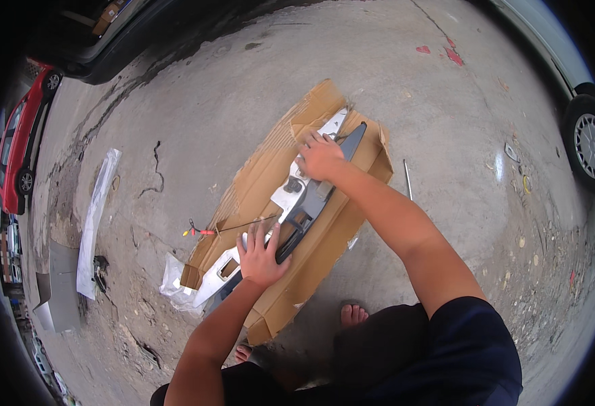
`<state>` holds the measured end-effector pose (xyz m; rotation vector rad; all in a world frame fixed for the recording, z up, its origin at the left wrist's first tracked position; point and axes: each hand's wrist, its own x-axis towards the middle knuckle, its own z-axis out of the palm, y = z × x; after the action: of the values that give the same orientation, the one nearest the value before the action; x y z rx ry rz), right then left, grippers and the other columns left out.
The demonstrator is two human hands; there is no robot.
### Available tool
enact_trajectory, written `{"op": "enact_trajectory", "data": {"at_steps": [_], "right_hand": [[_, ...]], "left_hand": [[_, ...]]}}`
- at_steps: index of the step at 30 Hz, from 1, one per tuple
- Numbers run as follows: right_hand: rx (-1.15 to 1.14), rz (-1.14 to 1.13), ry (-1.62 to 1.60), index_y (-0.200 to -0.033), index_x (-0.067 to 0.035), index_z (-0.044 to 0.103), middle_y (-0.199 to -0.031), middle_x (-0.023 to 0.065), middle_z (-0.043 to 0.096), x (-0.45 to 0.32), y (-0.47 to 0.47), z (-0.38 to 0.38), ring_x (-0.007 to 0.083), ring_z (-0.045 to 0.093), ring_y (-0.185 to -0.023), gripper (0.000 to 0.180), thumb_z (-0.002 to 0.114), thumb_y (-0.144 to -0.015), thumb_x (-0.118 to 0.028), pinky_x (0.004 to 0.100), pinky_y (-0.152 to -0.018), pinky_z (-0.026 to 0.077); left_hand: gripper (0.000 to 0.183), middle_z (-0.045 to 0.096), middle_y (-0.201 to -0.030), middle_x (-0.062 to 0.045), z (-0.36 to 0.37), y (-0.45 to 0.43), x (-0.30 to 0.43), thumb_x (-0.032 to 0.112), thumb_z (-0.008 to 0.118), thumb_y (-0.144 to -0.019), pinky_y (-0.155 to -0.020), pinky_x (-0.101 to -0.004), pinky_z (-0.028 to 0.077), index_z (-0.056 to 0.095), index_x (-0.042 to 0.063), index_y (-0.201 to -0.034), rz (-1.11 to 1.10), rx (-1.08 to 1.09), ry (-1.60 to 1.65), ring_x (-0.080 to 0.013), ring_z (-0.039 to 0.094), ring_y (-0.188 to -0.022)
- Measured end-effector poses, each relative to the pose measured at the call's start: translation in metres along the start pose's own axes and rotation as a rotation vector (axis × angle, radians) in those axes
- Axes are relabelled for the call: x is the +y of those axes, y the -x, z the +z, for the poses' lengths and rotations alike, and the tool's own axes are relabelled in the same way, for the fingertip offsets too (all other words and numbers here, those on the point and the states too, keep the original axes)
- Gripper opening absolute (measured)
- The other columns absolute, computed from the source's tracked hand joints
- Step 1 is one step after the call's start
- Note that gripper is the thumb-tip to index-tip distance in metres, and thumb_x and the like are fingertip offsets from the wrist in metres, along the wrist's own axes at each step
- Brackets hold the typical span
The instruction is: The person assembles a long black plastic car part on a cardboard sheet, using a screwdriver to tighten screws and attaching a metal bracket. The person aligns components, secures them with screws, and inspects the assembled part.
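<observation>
A long white and dark grey plastic car trim panel (289,195) lies lengthwise in an opened cardboard box (297,284) on the ground before me. My left hand (263,260) rests on the panel's nearer half, fingers apart, beside a rectangular cutout. Farther up, my right hand (320,155) lies palm down across the panel with its fingers spread and somewhat blurred. It hides part of the white surface beneath. A thin dark cable (246,224) with red and yellow ends crosses the box's left side near my left hand.
Clear plastic wrap (178,289) touches the box's lower left end. Left of it lie a long wrapped strip (97,223) and a grey panel (64,289). A metal rod (408,178) is to the right. Parked cars stand around, including a red car (23,147) and one showing its wheel (591,144).
</observation>
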<state>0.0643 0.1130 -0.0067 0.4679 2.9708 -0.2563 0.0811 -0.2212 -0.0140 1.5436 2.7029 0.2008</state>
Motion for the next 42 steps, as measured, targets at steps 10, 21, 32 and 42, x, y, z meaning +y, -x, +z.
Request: {"op": "enact_trajectory", "data": {"at_steps": [10, 21, 32, 42], "right_hand": [[-0.089, 0.013, 0.088, -0.155, -0.011, 0.051, -0.17, 0.0162, 0.034, -0.006, -0.013, -0.005, 0.0337, 0.026, -0.16, 0.06, 0.037, -0.111, -0.049, 0.0487, -0.13, 0.023], [-0.098, 0.01, 0.124, -0.153, -0.012, 0.053, -0.169, 0.0138, 0.036, -0.01, -0.015, -0.004, 0.0313, 0.026, -0.16, 0.058, 0.038, -0.111, -0.048, 0.0498, -0.129, 0.024], [-0.038, -0.011, 0.094, -0.152, -0.009, 0.053, -0.167, 0.0178, 0.039, -0.006, -0.016, 0.003, 0.0357, 0.03, -0.158, 0.058, 0.038, -0.111, -0.047, 0.0509, -0.128, 0.026], [-0.085, 0.022, 0.061, -0.154, -0.013, 0.052, -0.171, 0.0137, 0.034, -0.009, -0.016, 0.0, 0.0318, 0.023, -0.161, 0.058, 0.037, -0.112, -0.049, 0.0491, -0.13, 0.02]], "left_hand": [[0.093, 0.042, -0.159, -0.018, -0.005, 0.002, 0.001, 0.049, 0.079, -0.079, -0.12, -0.0678, 0.025, 0.043, 0.02, -0.16, -0.032, 0.008, 0.032, -0.0403, 0.037, -0.15], [0.094, 0.04, -0.158, -0.02, -0.002, 0.006, -0.002, 0.048, 0.08, -0.077, -0.12, -0.0674, 0.025, 0.044, 0.019, -0.159, -0.01, 0.038, 0.115, -0.0389, 0.037, -0.148], [0.09, 0.039, -0.158, -0.025, 0.001, 0.004, 0.0, 0.051, 0.078, -0.08, -0.123, -0.0673, 0.021, 0.046, 0.018, -0.157, -0.023, 0.004, 0.105, -0.0428, 0.034, -0.149], [0.093, 0.044, -0.156, -0.023, 0.001, 0.004, 0.002, 0.047, 0.082, -0.076, -0.121, -0.0645, 0.025, 0.048, 0.013, -0.156, -0.025, 0.054, 0.099, -0.0414, 0.042, -0.145]]}}
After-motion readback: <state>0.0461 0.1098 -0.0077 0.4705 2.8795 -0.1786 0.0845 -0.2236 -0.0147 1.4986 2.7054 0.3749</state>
